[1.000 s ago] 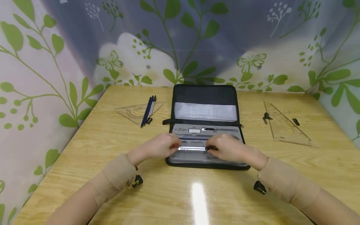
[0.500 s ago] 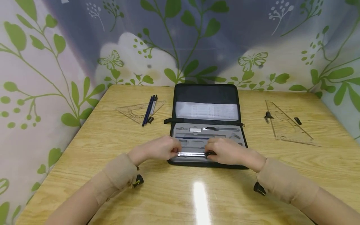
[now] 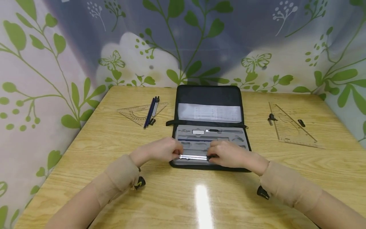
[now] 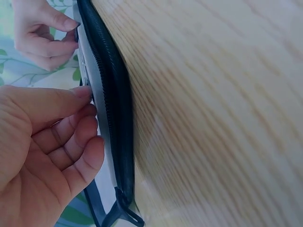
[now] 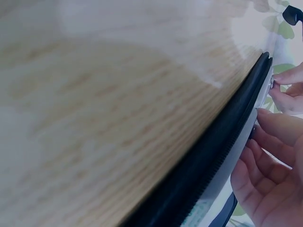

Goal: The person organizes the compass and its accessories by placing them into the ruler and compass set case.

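Observation:
A silver metal instrument with a dark end [image 3: 193, 157] lies level over the front of the grey foam tray [image 3: 197, 163] in a black zip case [image 3: 211, 169]. My left hand [image 3: 164, 149] pinches its left end between thumb and fingers. At the dark right end, my right hand [image 3: 230, 154] grips it with curled fingers. In the left wrist view the left hand [image 4: 52, 142] is at the case's zipped edge [image 4: 116, 94]; in the right wrist view the right hand [image 5: 274, 161] hides most of the dark end.
The foam holds a blue pencil [image 3: 194, 140], a white eraser [image 3: 198, 132] and a cutter [image 3: 224, 131]. A clear set square [image 3: 130, 112], blue pencils [image 3: 149, 113] and a sharpener [image 3: 152, 121] lie left. Right are another set square [image 3: 297, 140] and small black parts [image 3: 301, 122].
Both hands have brought the silver instrument toward the case's front edge, uncovering the foam slots behind it. Over the last half second it has barely moved.

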Available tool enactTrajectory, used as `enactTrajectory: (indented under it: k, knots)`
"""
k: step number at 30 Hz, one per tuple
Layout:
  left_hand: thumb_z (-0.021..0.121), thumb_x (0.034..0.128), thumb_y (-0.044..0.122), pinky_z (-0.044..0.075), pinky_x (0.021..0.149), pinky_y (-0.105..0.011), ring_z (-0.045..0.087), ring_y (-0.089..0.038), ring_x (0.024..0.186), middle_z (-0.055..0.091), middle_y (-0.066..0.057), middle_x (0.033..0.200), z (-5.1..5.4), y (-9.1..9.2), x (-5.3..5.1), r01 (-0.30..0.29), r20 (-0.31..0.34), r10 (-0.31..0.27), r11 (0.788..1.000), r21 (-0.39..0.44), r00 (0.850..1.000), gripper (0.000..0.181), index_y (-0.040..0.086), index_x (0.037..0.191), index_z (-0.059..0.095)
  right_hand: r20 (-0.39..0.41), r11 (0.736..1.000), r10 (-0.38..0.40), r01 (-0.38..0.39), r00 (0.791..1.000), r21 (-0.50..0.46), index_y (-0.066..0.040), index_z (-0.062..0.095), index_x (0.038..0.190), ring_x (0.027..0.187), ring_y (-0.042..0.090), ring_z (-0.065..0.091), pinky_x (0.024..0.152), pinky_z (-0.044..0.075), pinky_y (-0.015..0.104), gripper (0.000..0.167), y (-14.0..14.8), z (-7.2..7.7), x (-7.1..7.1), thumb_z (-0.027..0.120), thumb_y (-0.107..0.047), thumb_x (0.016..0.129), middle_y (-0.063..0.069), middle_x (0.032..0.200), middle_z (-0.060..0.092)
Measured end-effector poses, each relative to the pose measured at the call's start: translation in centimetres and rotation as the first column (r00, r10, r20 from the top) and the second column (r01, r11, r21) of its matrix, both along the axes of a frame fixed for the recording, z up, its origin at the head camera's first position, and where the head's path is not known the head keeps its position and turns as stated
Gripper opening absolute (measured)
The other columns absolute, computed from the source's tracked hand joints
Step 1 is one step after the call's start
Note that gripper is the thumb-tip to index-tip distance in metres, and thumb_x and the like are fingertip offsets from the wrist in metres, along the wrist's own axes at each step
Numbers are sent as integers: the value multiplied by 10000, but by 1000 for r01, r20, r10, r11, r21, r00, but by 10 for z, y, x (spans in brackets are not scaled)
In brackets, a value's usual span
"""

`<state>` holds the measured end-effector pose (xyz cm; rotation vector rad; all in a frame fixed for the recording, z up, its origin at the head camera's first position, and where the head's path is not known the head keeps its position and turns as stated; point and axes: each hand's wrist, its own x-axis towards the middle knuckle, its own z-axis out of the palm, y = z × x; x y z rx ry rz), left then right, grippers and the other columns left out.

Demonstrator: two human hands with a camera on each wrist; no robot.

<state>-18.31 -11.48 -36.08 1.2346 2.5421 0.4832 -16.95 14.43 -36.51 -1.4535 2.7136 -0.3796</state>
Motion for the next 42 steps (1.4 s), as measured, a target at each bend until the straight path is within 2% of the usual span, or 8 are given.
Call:
enactTrajectory:
  k: [7, 16, 22, 25, 29, 33, 36, 42]
  knots:
    - [632, 801, -15, 471, 645, -186, 557, -91, 684, 624, -6, 767, 1, 3, 0, 62, -47, -61, 998, 31, 997, 85, 48, 837, 677, -29, 1000, 3, -2, 1000, 25, -65, 701, 918, 710, 83, 543, 614, 479, 251, 142, 1, 0, 0, 690, -156, 810, -8, 847, 586]
    - [637, 796, -38, 477, 643, -160, 559, -87, 632, 605, -1, 679, -2, 0, -1, 202, -210, -194, 979, 16, 958, 128, 46, 736, 711, -59, 999, 16, -14, 998, 39, -75, 700, 863, 739, 122, 587, 641, 500, 280, 89, -4, 1, 1, 688, -141, 805, -4, 837, 596]
    - [627, 796, -33, 438, 564, -146, 487, -66, 572, 555, 17, 633, 1, 3, 4, 202, -243, -210, 978, -59, 947, 149, 51, 693, 694, 14, 1000, 20, -21, 1000, 10, -70, 715, 758, 581, 36, 418, 515, 400, 190, 25, -5, 2, -2, 719, -84, 778, -59, 677, 484]
    - [593, 758, -74, 391, 496, -162, 395, -68, 535, 484, 31, 593, 4, 5, 7, 185, -266, -207, 977, -107, 941, 199, 68, 623, 629, 7, 998, -2, 2, 1000, 68, -91, 676, 636, 553, 57, 378, 496, 367, 208, 143, -11, 8, -1, 711, -83, 774, -59, 637, 454]
    - [573, 681, -97, 389, 471, -199, 374, -84, 515, 473, 31, 575, 10, 11, 13, 155, -342, -220, 966, -209, 913, 212, 90, 583, 568, -27, 987, -45, 48, 999, 155, -111, 556, 521, 560, 98, 464, 535, 429, 273, 288, -18, 15, 2, 696, -72, 770, -15, 659, 531]
    - [573, 650, -82, 368, 452, -205, 370, -92, 504, 487, 23, 580, 10, 15, 16, 128, -400, -231, 955, -268, 887, 230, 117, 552, 513, -40, 975, -98, 104, 994, 198, -95, 558, 531, 586, 146, 534, 560, 477, 308, 283, -21, 17, 5, 680, -66, 785, 23, 700, 559]
    - [568, 645, -79, 352, 434, -194, 384, -93, 491, 492, 13, 586, 6, 14, 17, 110, -404, -200, 966, -236, 892, 216, 111, 553, 524, -56, 969, -121, 130, 991, 212, -75, 600, 580, 618, 187, 578, 564, 499, 310, 228, -22, 15, 8, 676, -72, 796, 30, 717, 557]
    - [591, 721, -53, 399, 444, -201, 482, -109, 499, 536, 9, 614, 0, 11, 14, 55, -352, -92, 992, -112, 931, 133, 67, 669, 616, -71, 977, -103, 114, 992, 180, -50, 624, 618, 604, 171, 579, 549, 498, 266, 179, -20, 12, 8, 694, -63, 783, 33, 705, 563]
